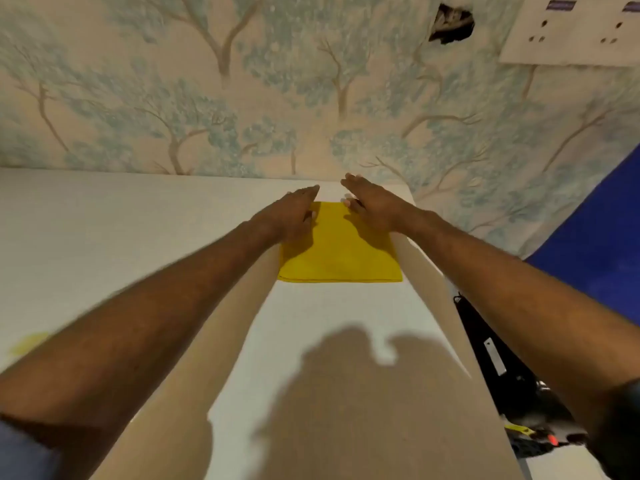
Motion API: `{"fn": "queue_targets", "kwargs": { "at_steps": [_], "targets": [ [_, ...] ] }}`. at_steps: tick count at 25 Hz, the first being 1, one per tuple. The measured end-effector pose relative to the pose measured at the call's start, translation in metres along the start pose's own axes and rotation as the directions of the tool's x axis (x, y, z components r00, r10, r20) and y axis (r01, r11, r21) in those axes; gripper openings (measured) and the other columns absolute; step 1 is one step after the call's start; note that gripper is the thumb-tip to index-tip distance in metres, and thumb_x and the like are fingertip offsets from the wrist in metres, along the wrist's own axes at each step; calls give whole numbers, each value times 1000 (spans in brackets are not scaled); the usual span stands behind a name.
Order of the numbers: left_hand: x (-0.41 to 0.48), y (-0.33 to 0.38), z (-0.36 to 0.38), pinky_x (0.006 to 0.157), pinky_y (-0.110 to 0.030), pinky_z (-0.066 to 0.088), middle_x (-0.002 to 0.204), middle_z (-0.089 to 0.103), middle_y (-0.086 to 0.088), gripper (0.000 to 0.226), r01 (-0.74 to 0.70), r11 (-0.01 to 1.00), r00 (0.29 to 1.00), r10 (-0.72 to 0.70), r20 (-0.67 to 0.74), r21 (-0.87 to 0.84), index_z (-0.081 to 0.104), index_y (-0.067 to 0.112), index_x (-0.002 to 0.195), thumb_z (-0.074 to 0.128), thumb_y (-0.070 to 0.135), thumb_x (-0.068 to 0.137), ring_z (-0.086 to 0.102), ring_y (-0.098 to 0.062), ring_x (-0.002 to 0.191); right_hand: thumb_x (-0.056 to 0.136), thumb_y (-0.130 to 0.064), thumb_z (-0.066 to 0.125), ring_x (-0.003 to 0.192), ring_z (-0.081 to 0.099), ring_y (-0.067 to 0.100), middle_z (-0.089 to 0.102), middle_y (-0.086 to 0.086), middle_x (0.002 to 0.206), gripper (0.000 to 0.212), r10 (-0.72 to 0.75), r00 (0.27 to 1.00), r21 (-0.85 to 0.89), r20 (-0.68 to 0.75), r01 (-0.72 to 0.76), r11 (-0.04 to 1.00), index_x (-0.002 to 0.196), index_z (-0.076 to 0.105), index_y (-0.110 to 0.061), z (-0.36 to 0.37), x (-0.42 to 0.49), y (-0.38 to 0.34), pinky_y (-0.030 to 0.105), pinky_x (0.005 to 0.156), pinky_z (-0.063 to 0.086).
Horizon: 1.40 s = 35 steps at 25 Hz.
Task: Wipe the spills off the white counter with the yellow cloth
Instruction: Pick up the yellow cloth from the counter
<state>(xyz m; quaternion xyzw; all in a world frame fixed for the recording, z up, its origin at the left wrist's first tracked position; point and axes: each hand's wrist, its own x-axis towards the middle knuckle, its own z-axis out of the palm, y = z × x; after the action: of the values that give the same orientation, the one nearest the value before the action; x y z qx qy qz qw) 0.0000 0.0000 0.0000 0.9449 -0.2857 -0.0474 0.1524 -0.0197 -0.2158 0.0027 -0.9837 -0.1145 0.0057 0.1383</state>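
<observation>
Yellow cloth (341, 249) lies folded flat at the desk's (104, 237) far right. Your left hand (292, 216) and right hand (372, 206) rest open-palmed on its far corners; the spill (29, 341) is near left.

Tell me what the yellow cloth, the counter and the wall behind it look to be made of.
Yellow cloth: soft matte fabric, perhaps microfibre; it lies folded flat with a doubled near edge.
White counter: smooth, hard, matte white surface, possibly laminate or painted board; shadows fall cleanly and no grain shows.
Wall: looks like printed wallpaper with a tree pattern; a torn hole shows near the top.
</observation>
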Motion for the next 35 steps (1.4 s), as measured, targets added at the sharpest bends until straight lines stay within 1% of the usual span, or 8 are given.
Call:
{"fn": "queue_targets", "kwargs": {
  "at_steps": [5, 9, 12, 15, 21, 26, 29, 35],
  "targets": [
    [24, -20, 15, 120, -45, 31, 155, 42, -20, 50, -10, 1000, 1000, 10, -19, 29, 41, 6, 150, 42, 25, 104, 38, -37, 143, 109, -26, 36, 147, 35, 34, 38, 18, 159, 49, -8, 999, -97, 36, 12, 995, 152, 37, -3, 25, 12, 21, 40, 122, 27],
    [36, -19, 1, 109, -42, 36, 146, 48, -26, 56, -11, 996, 995, 2, 104, 89, 40, 8, 151, 53, 29, 101, 44, -42, 136, 100, -13, 50, 120, 56, 36, 62, 19, 130, 33, -25, 1000, -126, -13, 23, 992, 130, 62, -6, 16, 15, 18, 40, 102, 43],
    [45, -9, -16, 88, -33, 37, 136, 58, -24, 49, -11, 990, 984, -15, 178, 142, 52, 6, 141, 60, 26, 97, 54, -39, 123, 94, -7, 60, 110, 62, 34, 67, 18, 121, 29, 18, 999, -112, -44, -23, 993, 122, 67, -6, -3, 13, 10, 36, 89, 47],
    [37, -2, -27, 92, -35, 41, 136, 59, -19, 48, -17, 988, 989, -6, 145, 155, 58, 8, 136, 67, 27, 92, 55, -36, 123, 92, -6, 65, 107, 65, 30, 71, 15, 117, 24, 34, 999, -90, -33, -37, 995, 116, 70, -8, -20, 4, 4, 31, 80, 46],
    [0, 21, -83, 83, -33, 47, 125, 68, -15, 47, -42, 998, 998, 39, 55, 50, 68, 15, 123, 84, 22, 78, 61, -26, 102, 89, -3, 71, 109, 68, 26, 73, 13, 121, 36, 43, 999, -140, -5, -44, 989, 124, 67, -10, -72, -30, -29, 34, 96, 53],
    [-57, 55, -138, 93, -39, 54, 124, 71, -16, 54, -73, 996, 997, 73, 0, 48, 70, 15, 122, 88, 18, 71, 66, -31, 112, 85, -4, 72, 103, 71, 26, 76, 11, 116, 31, -16, 998, -228, -60, 2, 974, 116, 76, -11, -133, -75, -79, 29, 87, 54],
    [-98, 65, -170, 86, -35, 53, 121, 73, -14, 54, -87, 994, 995, 90, -35, 65, 71, 15, 120, 89, 15, 70, 68, -27, 107, 83, -9, 79, 100, 72, 24, 77, 11, 110, 29, -46, 993, -204, -112, 23, 979, 111, 78, -11, -162, -106, -114, 32, 87, 57],
    [-195, 67, -232, 64, -16, 46, 102, 79, -6, 39, -105, 993, 987, 110, -119, 51, 79, 13, 107, 89, 21, 70, 62, -7, 73, 80, -12, 83, 97, 72, 20, 78, 9, 107, 30, -160, 973, -205, -167, 125, 971, 110, 78, -10, -201, -159, -187, 32, 85, 58]
  ]
}}
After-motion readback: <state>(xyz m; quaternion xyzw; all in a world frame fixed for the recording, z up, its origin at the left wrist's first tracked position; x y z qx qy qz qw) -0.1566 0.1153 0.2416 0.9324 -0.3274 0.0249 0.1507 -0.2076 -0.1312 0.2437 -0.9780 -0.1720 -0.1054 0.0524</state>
